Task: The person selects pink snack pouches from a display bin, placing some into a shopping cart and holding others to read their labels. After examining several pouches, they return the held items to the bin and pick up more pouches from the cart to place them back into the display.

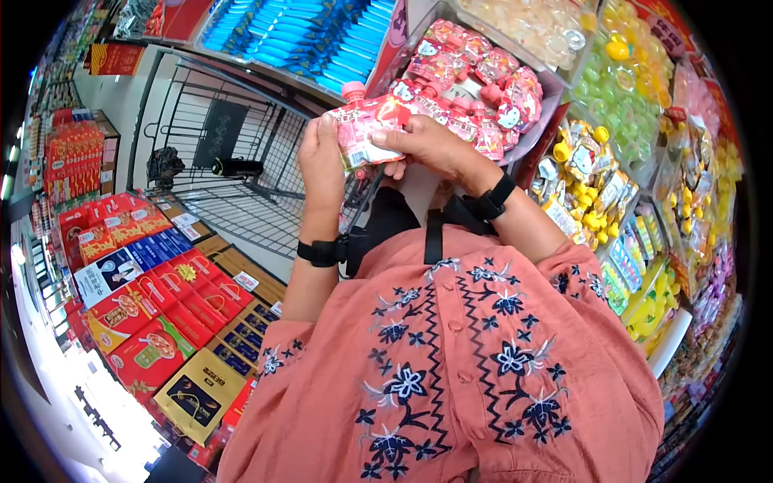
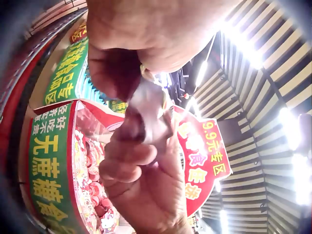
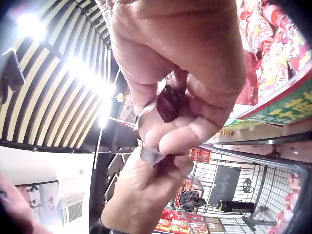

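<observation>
In the head view both hands hold one pink and red spouted pouch up in front of my chest. My left hand grips its left edge and my right hand pinches its right side, thumb across the front. The left wrist view shows the pouch blurred between my left hand above and my right hand's fingers below. Seen from the right wrist, my right hand curls round the pouch, with my left hand beneath it.
A bin of similar pink pouches stands just beyond my hands. Left of it is a wire shopping cart holding a black object. Shelves of yellow and green snacks fill the right side, and red gift boxes are stacked at the lower left.
</observation>
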`<action>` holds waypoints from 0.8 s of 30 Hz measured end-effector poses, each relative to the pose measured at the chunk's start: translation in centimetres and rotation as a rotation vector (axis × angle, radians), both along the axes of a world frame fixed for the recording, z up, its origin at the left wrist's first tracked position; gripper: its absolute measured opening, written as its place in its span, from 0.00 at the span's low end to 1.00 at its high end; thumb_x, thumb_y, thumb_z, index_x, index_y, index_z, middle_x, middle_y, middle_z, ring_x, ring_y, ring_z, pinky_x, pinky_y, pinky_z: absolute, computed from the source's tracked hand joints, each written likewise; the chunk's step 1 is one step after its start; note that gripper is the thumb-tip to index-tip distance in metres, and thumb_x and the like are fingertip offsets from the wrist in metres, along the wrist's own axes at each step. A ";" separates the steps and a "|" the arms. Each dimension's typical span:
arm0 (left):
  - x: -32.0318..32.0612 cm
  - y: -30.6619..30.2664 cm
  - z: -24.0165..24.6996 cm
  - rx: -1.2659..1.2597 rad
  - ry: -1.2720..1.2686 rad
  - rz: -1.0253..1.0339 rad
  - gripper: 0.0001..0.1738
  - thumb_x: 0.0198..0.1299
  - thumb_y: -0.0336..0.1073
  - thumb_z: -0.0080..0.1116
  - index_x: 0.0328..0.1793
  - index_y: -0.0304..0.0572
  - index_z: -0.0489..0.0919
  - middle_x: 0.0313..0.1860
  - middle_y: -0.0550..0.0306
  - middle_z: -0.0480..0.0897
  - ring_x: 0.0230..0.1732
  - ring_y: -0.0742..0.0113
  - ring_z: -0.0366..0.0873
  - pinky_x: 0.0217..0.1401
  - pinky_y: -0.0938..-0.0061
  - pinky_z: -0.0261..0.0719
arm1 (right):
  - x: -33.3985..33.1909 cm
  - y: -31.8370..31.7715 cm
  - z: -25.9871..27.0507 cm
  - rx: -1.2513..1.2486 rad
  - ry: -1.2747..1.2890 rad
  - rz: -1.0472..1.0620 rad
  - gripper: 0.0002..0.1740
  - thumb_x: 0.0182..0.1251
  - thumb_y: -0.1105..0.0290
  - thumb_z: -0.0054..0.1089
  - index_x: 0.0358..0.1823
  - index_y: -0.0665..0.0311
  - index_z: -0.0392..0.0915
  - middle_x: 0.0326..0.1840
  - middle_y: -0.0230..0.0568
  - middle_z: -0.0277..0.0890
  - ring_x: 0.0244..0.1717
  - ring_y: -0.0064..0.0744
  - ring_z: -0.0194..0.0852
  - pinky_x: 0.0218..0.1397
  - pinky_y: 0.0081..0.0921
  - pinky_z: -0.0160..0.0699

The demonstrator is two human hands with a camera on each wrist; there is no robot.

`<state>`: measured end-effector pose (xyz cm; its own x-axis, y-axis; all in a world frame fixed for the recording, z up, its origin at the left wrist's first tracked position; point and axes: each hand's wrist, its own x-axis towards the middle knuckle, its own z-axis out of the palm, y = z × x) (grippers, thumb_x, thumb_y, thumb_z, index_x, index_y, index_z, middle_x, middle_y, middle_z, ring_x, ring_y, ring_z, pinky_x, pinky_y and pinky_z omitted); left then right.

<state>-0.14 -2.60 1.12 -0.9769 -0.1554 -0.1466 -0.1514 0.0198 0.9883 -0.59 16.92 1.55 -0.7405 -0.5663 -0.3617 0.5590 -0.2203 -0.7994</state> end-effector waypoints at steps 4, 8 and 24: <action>0.1 0.5 0.1 -0.189 0.000 0.011 0.21 0.79 0.46 0.47 0.45 0.34 0.80 0.35 0.62 0.79 0.35 0.77 0.71 0.41 0.75 0.73 | -0.3 0.1 0.1 0.020 -0.001 -0.008 0.23 0.70 0.54 0.67 0.51 0.68 0.79 0.35 0.36 0.83 0.27 0.22 0.82 0.28 0.18 0.81; 0.0 0.2 -0.5 -0.123 -0.008 0.040 0.21 0.79 0.46 0.46 0.47 0.34 0.80 0.36 0.61 0.80 0.35 0.76 0.72 0.42 0.75 0.74 | -0.4 0.3 -0.9 0.033 -0.024 0.050 0.23 0.70 0.53 0.67 0.48 0.68 0.78 0.34 0.35 0.83 0.26 0.21 0.81 0.28 0.18 0.80; 1.1 0.1 2.7 -0.113 -0.037 -0.084 0.20 0.80 0.48 0.44 0.44 0.39 0.76 0.31 0.61 0.78 0.26 0.77 0.75 0.25 0.80 0.75 | -0.5 1.7 0.3 -0.032 0.033 -0.058 0.16 0.78 0.56 0.57 0.48 0.64 0.77 0.34 0.33 0.81 0.30 0.20 0.79 0.36 0.20 0.80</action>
<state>0.99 -2.49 3.85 -0.9814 -0.0909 -0.1690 -0.1809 0.1448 0.9728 -1.07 18.59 1.89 -0.7836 -0.5333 -0.3188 0.5178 -0.2769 -0.8094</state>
